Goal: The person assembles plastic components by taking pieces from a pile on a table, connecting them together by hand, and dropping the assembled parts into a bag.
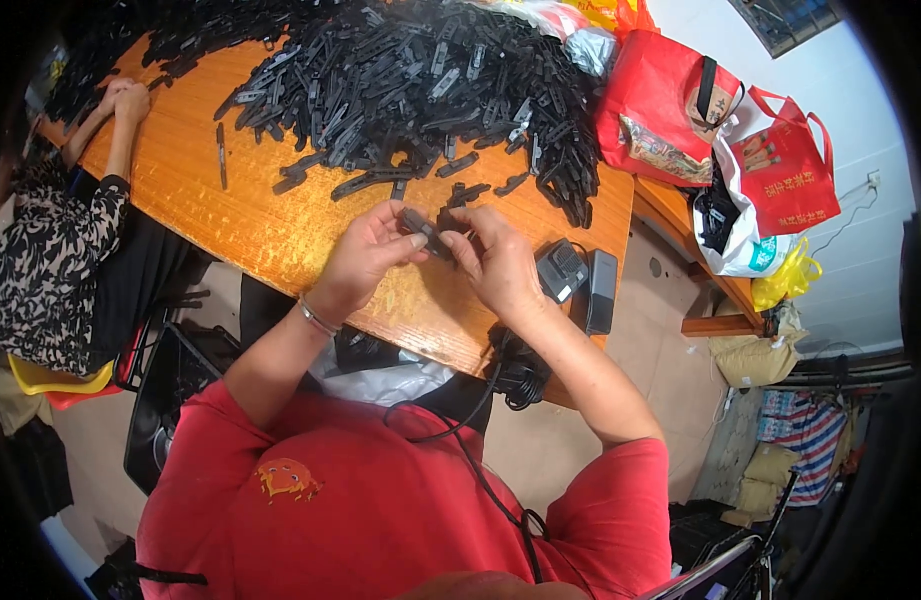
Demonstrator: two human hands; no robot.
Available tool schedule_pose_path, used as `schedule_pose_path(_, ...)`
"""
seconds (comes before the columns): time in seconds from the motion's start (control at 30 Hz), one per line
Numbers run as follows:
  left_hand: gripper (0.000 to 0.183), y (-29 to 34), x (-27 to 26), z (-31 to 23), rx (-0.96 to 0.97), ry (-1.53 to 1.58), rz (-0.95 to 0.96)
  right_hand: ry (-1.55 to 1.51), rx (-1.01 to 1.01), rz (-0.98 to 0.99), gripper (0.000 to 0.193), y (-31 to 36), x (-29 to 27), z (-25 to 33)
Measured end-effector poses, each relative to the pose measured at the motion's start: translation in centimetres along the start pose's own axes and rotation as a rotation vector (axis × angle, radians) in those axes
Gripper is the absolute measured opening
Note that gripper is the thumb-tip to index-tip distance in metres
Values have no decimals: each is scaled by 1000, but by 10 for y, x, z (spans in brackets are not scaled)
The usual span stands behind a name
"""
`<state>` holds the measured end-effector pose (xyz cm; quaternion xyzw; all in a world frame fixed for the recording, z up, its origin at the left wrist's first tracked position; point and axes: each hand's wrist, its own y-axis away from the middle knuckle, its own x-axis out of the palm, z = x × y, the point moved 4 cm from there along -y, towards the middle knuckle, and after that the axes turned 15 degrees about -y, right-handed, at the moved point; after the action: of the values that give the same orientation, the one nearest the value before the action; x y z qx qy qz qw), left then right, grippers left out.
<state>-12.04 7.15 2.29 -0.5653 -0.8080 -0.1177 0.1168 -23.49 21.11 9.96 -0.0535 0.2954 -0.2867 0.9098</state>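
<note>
A small, elongated black plastic part (427,233) is held just above the near edge of the wooden table (400,310). My left hand (365,255) pinches its left end between thumb and fingers. At its other end, my right hand (495,262) closes thumb and fingers on the dark plastic. Whether this is one piece or two joined together, I cannot tell. Beyond my hands lies a big heap of similar black plastic parts (420,85), with several loose ones along its near edge.
Right of my hands sit a black desk device with a keypad (562,270) and a dark upright box (601,290). Red bags (660,110) stand at the far right. Black cable (460,440) hangs before me. Another person's clasped hands (125,102) rest at the table's left.
</note>
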Motion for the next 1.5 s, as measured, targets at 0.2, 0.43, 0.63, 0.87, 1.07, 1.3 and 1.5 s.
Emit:
schedule_pose_path(0.2, 27, 1, 4, -6, 79, -93, -69, 58, -142, -33, 25, 2, 8, 6)
schedule_pose_path(0.43, 34, 4, 5, -3, 153, -157, -79, 62, -121, -50, 23, 2, 9, 4)
schedule_pose_path(0.63, 44, 14, 19, -9, 208, -176, -83, 137, -147, -37, 28, 3, 13, 3)
schedule_pose_path(0.87, 34, 11, 26, -10, 202, -259, -113, 248, -148, -5, 36, 12, 18, -15)
schedule_pose_path(1.07, 27, 20, 16, -10, 174, -237, -77, 217, -162, 97, 34, 16, 25, -6)
schedule_pose_path(1.3, 27, 37, 17, -3, 88, -223, -69, 153, 35, 272, 40, 20, 28, -14)
schedule_pose_path(1.5, 22, 81, 14, -21, 110, -810, 244, 71, 187, 288, 34, 1, -36, 6)
